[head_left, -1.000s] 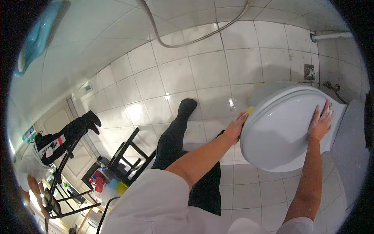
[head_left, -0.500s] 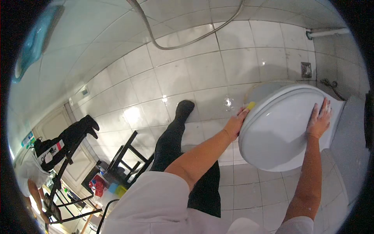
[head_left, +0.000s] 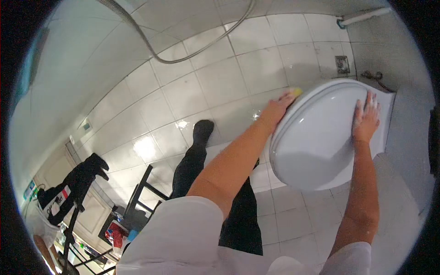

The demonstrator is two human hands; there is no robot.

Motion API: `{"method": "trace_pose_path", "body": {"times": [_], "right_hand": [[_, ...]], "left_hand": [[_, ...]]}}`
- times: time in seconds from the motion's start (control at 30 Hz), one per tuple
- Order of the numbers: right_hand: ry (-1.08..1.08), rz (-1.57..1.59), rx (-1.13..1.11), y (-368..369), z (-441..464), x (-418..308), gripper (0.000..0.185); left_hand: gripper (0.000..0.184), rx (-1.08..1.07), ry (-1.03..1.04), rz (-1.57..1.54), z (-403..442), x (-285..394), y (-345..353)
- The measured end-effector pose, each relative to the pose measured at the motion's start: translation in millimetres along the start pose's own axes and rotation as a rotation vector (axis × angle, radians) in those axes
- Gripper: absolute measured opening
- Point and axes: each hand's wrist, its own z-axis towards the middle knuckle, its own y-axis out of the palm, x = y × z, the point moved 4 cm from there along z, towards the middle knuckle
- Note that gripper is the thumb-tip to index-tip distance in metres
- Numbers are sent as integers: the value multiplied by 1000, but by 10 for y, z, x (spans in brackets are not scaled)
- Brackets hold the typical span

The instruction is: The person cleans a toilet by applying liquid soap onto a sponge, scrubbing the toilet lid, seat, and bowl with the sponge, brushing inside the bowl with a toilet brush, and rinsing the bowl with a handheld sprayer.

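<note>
The white toilet (head_left: pixel 385 107) stands at the right of the head view, near the tiled wall corner, its glossy lid (head_left: pixel 316 133) lowered over the bowl; the body looks like ceramic, so it should be heavy, stiff and liable to chip under a hard knock, while the lid is probably lighter, rigid and slippery where wet; its rounded outer edge would give the surest hold, the broad smooth top offering only palm friction; the yellow sponge (head_left: pixel 298 92), of which just a corner shows beside the far rim, should be light, soft and easily squeezed, best gripped across its back with the fingers; the left hand (head_left: pixel 277 107) has its fingers closed together and curled around the sponge at the toilet's outer side, though the thumb and the full grip are hidden; the right hand (head_left: pixel 366 121) lies on the lid toward its hinge end, fingers released, extended and slightly spread, grasping nothing, with whitish foam on them that would make its contact slick; a square floor drain (head_left: pixel 342 64) sits in the pale tiles just beyond the toilet, well apart from a looping metal hose (head_left: pixel 172 61).
</note>
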Motion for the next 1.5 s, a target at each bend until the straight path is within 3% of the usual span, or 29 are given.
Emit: {"method": "trace_pose_path", "body": {"times": [0.07, 0.13, 0.2, 0.27, 0.37, 0.43, 0.5, 0.57, 0.6, 0.67, 0.73, 0.8, 0.87, 0.97, 1.03, 1.1, 1.23, 1.33, 1.4, 1.43, 1.5], "right_hand": [[-77, -65, -39, -46, -116, -219, 56], [-215, -112, -107, -238, -310, -648, 60], [-255, -95, -149, -454, -399, -911, 61], [-325, 1, -192, -491, -436, -983, 62], [-471, 45, -226, -498, -314, -946, 59], [-512, 81, -204, -474, -273, -931, 58], [-559, 119, -188, -443, -211, -956, 57], [-629, 108, -195, -414, -156, -986, 55], [-634, 97, -200, -396, -135, -989, 55], [-636, 107, -192, -387, -133, -984, 58], [-653, 102, -199, -380, -127, -998, 58], [-669, 103, -209, -365, -115, -1013, 59], [-691, 81, -212, -358, -112, -1002, 61], [-685, 74, -240, -329, -108, -998, 61], [-694, 63, -259, -332, -75, -995, 62], [-703, 58, -273, -317, -75, -982, 64], [-729, 26, -294, -321, -41, -989, 68], [-741, 24, -295, -309, -23, -964, 68], [-738, 66, -306, -324, -23, -964, 69], [-746, 68, -310, -312, -17, -964, 69], [-756, 81, -300, -306, -32, -945, 68]], "left_hand": [[47, -65, -48, -3, -87, 21, 68], [42, 189, 675, 752, -330, 58, 63], [41, 333, 720, 793, -643, -323, -108], [40, 271, 506, 947, -498, -1034, -538], [37, 153, 595, 1048, -80, -1286, -591], [33, 35, -132, -103, 127, -675, -312], [35, -92, -198, 30, 662, -372, -81], [37, -223, 34, 252, 540, 145, 283], [37, -230, 32, 240, 561, 185, 271], [43, -362, 280, 390, 538, 241, 252], [49, -148, 290, 583, 984, -581, -132], [52, -170, 250, 390, 626, -969, -341], [52, -281, 518, 464, 508, -1563, -367], [51, -154, 435, 593, 856, -1507, -287], [42, -218, 774, 627, 844, -611, -68], [34, -476, 632, 395, 1152, -274, 191], [38, -451, 725, 728, 1445, -485, 270], [38, -336, 738, 805, 1576, -1004, 118], [35, 5, 741, 747, 1361, -1069, -83], [35, 13, 737, 742, 1343, -1190, -104], [32, 432, 447, 471, 1380, -1486, -348]]}}
